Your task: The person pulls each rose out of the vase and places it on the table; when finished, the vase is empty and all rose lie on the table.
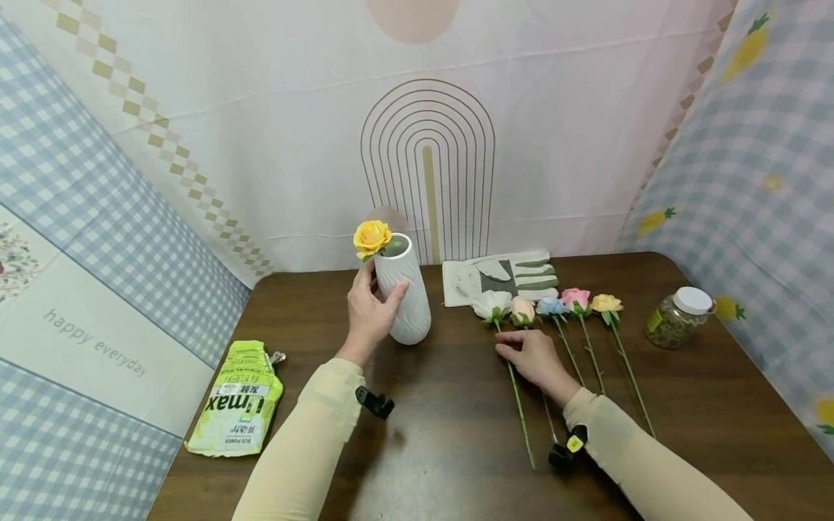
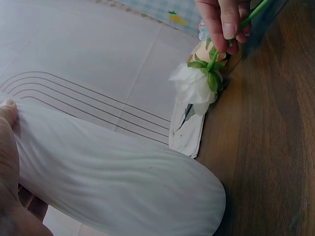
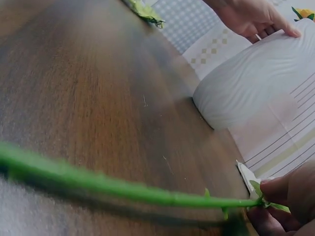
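My left hand [image 1: 373, 310] grips a white ribbed vase [image 1: 412, 307] from its left side, thumb across the front. A yellow artificial rose [image 1: 372, 238] stands in the vase, its bloom leaning over the left of the rim. My right hand [image 1: 536, 359] pinches the green stem of a white artificial rose [image 1: 491, 305] just below the bloom; the right wrist view shows thumb and fingers closed round that stem [image 3: 162, 196]. Beside it lie a peach rose [image 1: 523, 310], a blue rose [image 1: 552, 306], a pink rose [image 1: 576, 297] and a pale yellow rose [image 1: 607, 303].
Behind the roses lies a pair of white and grey gloves [image 1: 465, 281]. A lidded jar [image 1: 679, 317] stands at the right. On the left, a yellow-green pouch [image 1: 238, 399] lies flat on the brown wooden table [image 1: 430, 434]. A printed cloth [image 1: 293, 145] hangs behind the table.
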Demonstrator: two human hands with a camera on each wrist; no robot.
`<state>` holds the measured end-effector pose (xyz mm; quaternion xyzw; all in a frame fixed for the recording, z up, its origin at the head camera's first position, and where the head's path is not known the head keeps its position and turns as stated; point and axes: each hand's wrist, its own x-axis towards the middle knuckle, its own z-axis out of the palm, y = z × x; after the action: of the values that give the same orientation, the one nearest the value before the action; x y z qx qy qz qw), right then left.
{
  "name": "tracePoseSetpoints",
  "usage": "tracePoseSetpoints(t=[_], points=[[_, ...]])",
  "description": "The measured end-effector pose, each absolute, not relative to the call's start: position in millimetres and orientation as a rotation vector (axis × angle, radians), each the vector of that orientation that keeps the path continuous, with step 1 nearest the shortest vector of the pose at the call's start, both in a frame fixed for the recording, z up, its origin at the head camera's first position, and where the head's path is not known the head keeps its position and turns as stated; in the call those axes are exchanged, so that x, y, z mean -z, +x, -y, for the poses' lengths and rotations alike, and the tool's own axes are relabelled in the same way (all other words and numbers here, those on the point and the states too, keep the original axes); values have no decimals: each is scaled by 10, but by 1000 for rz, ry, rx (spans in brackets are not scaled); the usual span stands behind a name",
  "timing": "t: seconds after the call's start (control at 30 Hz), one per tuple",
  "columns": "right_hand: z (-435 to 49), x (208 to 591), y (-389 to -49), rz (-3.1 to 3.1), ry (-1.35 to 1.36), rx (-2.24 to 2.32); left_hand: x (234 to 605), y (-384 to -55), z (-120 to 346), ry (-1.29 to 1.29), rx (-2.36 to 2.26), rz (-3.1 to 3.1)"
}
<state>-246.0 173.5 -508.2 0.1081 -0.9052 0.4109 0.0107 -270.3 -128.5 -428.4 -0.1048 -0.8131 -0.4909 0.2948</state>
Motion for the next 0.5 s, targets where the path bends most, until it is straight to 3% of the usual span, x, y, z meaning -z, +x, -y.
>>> tracePoseSetpoints(t=[0.5], points=[[-1826,5193,-2475,2784,225,-1351,4284,-2707,1286,-290,1305,2156]])
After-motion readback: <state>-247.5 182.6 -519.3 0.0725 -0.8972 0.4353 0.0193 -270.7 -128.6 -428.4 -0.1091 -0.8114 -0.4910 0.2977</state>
